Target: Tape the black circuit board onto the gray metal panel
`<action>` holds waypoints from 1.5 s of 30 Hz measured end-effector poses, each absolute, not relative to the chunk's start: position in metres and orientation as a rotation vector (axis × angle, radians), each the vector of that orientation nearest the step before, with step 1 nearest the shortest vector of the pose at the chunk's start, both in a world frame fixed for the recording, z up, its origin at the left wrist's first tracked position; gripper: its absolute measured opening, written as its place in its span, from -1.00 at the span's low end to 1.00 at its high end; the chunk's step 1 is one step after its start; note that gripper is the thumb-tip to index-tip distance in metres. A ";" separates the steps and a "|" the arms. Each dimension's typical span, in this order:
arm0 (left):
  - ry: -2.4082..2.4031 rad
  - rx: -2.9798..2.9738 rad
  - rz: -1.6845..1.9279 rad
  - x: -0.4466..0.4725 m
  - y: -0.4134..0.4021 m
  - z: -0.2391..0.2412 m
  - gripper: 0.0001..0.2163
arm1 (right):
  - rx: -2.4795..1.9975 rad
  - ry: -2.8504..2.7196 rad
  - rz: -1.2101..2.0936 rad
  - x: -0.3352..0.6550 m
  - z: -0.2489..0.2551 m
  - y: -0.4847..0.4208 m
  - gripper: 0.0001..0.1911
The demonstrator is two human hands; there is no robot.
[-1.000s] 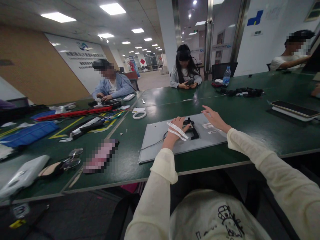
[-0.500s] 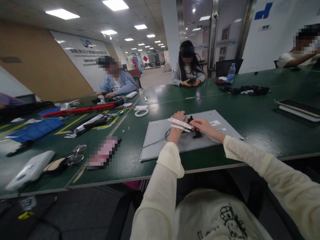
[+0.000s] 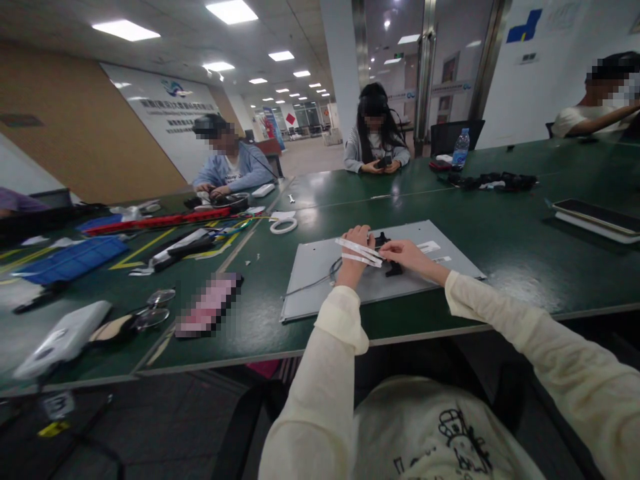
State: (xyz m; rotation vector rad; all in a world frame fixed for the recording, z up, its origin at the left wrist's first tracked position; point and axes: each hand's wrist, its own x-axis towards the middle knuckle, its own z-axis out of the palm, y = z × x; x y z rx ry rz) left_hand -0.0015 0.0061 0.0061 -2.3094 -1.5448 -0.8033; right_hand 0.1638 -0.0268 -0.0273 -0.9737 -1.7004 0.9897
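Observation:
A grey flat panel lies on the green table in front of me. My left hand rests on the panel with two white tape strips stuck across its back, its fingers curled by a black part. My right hand reaches in from the right and pinches the end of the tape strips at the left hand. A thin cable runs off the panel to the left.
A white tape roll lies beyond the panel. At left lie a blue tray, a red strip, tools and a white device. At right lie a tablet, black items and a water bottle. Three people sit across the table.
My right hand came in from the open position over the panel's right side to the left hand and closed on the tape strips. The view shifted slightly.

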 end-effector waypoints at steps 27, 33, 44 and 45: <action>-1.616 -2.368 -0.830 0.002 -0.001 0.005 -0.84 | -0.967 -1.894 0.673 0.163 -0.017 -0.036 -0.65; -1.690 -2.276 -0.791 -0.010 0.006 0.003 -0.83 | -0.913 -1.770 0.769 0.169 -0.005 -0.037 -0.68; -1.799 -2.183 -0.796 -0.013 0.011 0.001 -0.79 | -1.080 -1.716 0.558 0.183 -0.011 0.010 -0.74; -1.795 -2.188 -0.807 -0.013 0.011 0.001 -0.78 | -1.081 -1.729 0.553 0.182 -0.013 0.015 -0.74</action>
